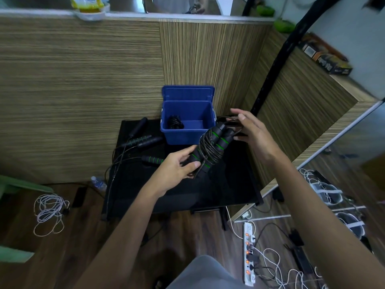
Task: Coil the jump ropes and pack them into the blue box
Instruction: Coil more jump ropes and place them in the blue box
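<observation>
Both hands grip coiled rope (210, 147).

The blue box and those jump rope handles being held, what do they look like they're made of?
The blue box looks like moulded plastic: uniform colour, smooth slightly glossy walls, rounded corners and a matching lid. The jump rope handles look like matte black foam or soft rubber with green rings; which of the two is hard to tell. The cord wound round them looks like thin, smooth coated cable.
</observation>
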